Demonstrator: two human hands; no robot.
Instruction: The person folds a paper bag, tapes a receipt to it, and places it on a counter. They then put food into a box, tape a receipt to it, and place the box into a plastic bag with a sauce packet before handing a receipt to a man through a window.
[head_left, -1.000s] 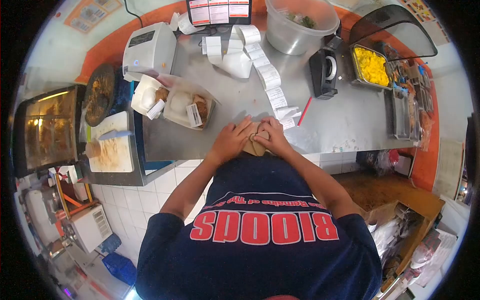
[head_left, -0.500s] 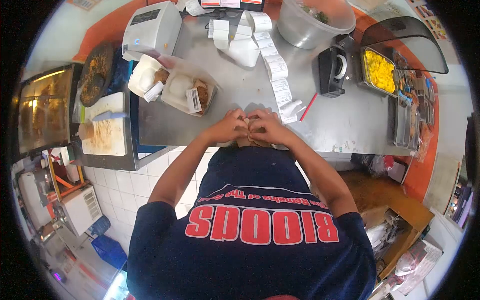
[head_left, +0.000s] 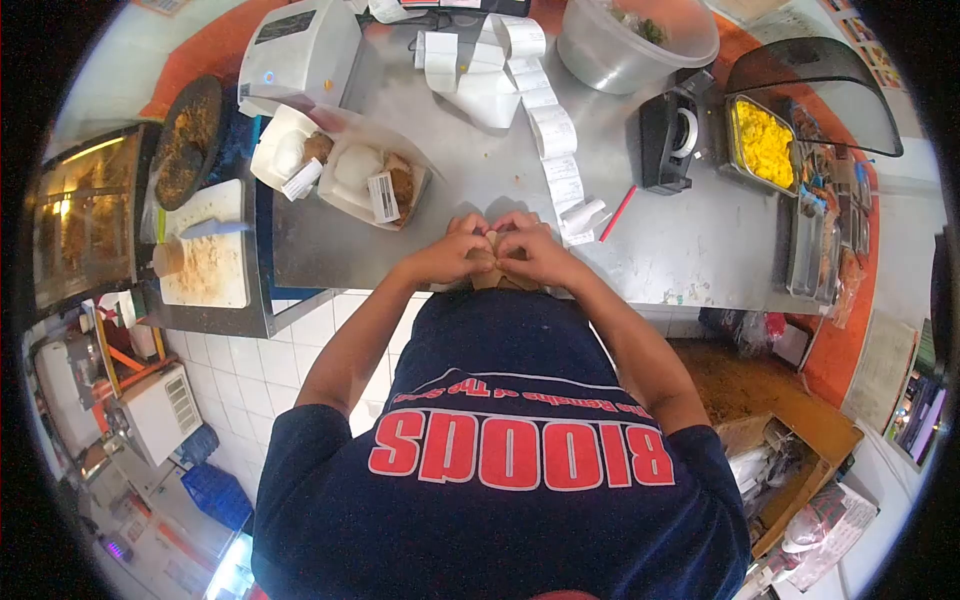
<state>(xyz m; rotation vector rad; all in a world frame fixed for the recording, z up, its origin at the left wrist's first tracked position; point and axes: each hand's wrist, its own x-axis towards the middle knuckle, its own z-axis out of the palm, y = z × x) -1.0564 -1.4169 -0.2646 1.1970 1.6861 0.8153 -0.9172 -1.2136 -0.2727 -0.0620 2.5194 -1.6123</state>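
At the near edge of the steel counter, my left hand (head_left: 452,252) and my right hand (head_left: 538,250) meet with curled fingers, both pinching a small brown paper food box (head_left: 492,279). My fingers hide most of it, so its exact shape does not show. Up and left of my left hand stands an open paper box (head_left: 345,205) holding rice and a brown piece of food, with a white label on it. A second, similar box (head_left: 266,172) is directly beside it. To the right of my right hand lies a long strip of printed labels (head_left: 556,150).
A label printer (head_left: 305,50) stands at the back left. A red pen (head_left: 618,214), a tape dispenser (head_left: 667,145), a large plastic tub (head_left: 620,65) and a tray of yellow food (head_left: 763,145) are on the right. A knife (head_left: 213,229) rests on the cutting board (head_left: 215,285) at left.
Both hands stay together on the brown paper box, with only small shifts of the fingers. The view has tilted slightly; the counter things stay in place.
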